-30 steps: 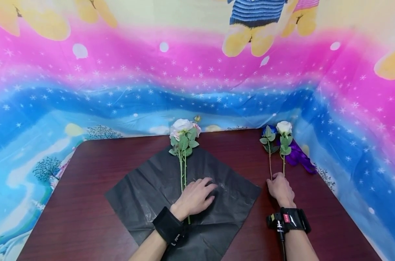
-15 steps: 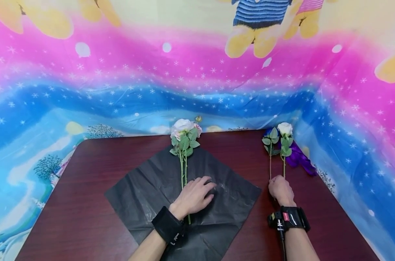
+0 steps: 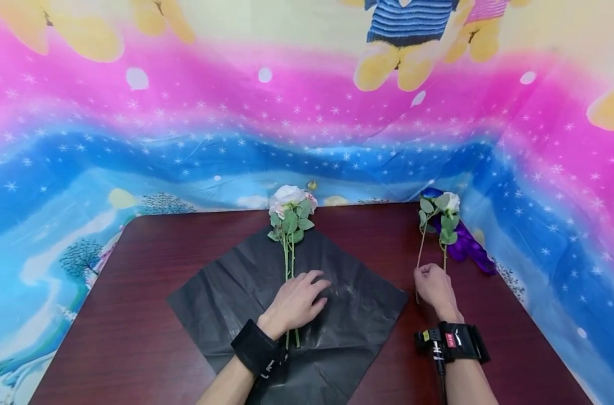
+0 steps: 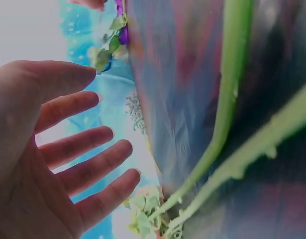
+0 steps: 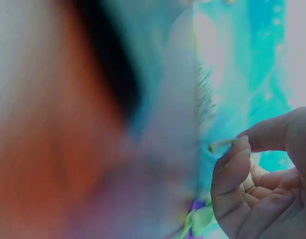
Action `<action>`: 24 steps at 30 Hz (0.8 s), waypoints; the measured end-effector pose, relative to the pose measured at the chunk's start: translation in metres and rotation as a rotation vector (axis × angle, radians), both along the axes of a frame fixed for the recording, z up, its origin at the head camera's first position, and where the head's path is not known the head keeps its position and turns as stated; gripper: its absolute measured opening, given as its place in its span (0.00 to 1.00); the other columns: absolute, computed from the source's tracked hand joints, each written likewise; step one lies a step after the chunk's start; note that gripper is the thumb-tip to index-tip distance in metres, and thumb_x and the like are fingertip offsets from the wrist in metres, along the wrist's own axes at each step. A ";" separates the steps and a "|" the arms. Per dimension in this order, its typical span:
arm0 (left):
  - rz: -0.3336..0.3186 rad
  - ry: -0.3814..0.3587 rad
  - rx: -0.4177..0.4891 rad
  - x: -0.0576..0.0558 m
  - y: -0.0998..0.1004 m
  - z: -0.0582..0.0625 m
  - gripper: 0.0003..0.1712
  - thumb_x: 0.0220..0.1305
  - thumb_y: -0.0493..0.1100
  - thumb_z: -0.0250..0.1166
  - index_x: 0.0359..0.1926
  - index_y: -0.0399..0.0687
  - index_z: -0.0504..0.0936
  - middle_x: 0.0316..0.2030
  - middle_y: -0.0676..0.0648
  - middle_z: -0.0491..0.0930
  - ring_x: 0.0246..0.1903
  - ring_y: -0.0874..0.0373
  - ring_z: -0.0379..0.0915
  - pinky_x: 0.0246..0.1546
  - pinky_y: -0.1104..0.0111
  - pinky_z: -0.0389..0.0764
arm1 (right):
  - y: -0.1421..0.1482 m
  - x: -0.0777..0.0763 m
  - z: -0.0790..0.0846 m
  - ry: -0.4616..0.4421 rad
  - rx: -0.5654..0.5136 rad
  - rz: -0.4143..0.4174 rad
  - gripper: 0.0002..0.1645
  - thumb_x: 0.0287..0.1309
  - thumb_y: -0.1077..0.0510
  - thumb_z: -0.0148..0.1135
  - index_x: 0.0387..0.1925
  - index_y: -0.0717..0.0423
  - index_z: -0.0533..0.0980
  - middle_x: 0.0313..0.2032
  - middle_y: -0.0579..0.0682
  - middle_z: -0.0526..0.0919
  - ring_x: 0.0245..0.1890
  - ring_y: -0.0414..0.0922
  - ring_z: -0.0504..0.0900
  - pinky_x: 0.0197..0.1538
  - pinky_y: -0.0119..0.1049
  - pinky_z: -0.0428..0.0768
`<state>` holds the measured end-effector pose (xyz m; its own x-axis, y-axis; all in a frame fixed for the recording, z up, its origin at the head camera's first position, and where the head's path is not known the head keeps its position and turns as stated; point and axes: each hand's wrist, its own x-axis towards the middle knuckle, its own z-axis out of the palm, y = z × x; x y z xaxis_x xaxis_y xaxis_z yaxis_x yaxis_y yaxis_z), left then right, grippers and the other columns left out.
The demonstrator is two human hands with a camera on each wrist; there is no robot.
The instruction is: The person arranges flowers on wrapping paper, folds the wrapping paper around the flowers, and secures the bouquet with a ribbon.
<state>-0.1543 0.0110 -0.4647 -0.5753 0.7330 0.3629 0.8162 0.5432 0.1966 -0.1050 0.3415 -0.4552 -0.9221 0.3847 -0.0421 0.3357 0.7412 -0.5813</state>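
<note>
My left hand (image 3: 296,298) is over the stems of a pale pink-white rose (image 3: 288,197) and its companion bloom, which lie on a sheet of black wrapping paper (image 3: 357,304). Its fingers are spread, and the left wrist view shows the palm with nothing in it beside two green stems (image 4: 232,64). At the right of the table my right hand (image 3: 435,288) pinches the thin stem of a blue rose (image 3: 431,192) between thumb and finger. The stem's cut end (image 5: 216,146) pokes out past the fingertips in the right wrist view. A white rose (image 3: 453,201) lies right next to the blue one.
Purple fabric (image 3: 473,254) lies beside the white rose, near the right edge of the dark red-brown table (image 3: 134,292). A printed cloth backdrop (image 3: 225,163) stands along the back and right sides. A cable (image 3: 440,368) runs from the right wrist's camera.
The blue rose has tilted right towards the white rose, and its stem's lower end now shows below my right hand. My left hand has stayed almost in place over the stems.
</note>
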 end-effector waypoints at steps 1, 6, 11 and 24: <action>0.006 0.000 0.001 0.000 -0.002 -0.001 0.18 0.62 0.47 0.64 0.52 0.52 0.81 0.54 0.45 0.75 0.46 0.52 0.75 0.40 0.60 0.77 | -0.005 -0.002 0.004 0.011 -0.001 0.004 0.18 0.67 0.54 0.45 0.39 0.65 0.74 0.27 0.53 0.80 0.31 0.50 0.78 0.37 0.44 0.72; 0.038 -0.018 0.008 0.000 -0.015 -0.002 0.18 0.62 0.47 0.64 0.53 0.51 0.81 0.54 0.45 0.74 0.48 0.52 0.75 0.41 0.59 0.77 | -0.035 -0.014 0.020 0.062 -0.038 0.027 0.18 0.68 0.52 0.47 0.42 0.64 0.74 0.31 0.54 0.83 0.29 0.47 0.79 0.34 0.41 0.73; 0.076 -0.034 0.012 0.001 -0.028 0.000 0.18 0.62 0.47 0.64 0.53 0.52 0.80 0.55 0.45 0.74 0.48 0.51 0.75 0.40 0.58 0.77 | -0.064 -0.023 0.027 0.108 -0.055 0.087 0.16 0.68 0.52 0.49 0.41 0.62 0.74 0.28 0.50 0.82 0.26 0.43 0.78 0.32 0.37 0.72; 0.209 -0.090 0.039 -0.008 -0.072 0.000 0.18 0.62 0.45 0.64 0.53 0.49 0.80 0.55 0.43 0.74 0.49 0.48 0.74 0.40 0.54 0.76 | -0.139 -0.041 0.023 0.121 -0.114 0.245 0.10 0.66 0.54 0.53 0.38 0.57 0.75 0.25 0.46 0.79 0.22 0.41 0.76 0.32 0.37 0.71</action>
<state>-0.1620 -0.0609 -0.4644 -0.7447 0.5808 0.3287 0.6647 0.6896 0.2875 -0.1463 0.2022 -0.4318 -0.9879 0.1489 0.0436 0.0780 0.7195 -0.6901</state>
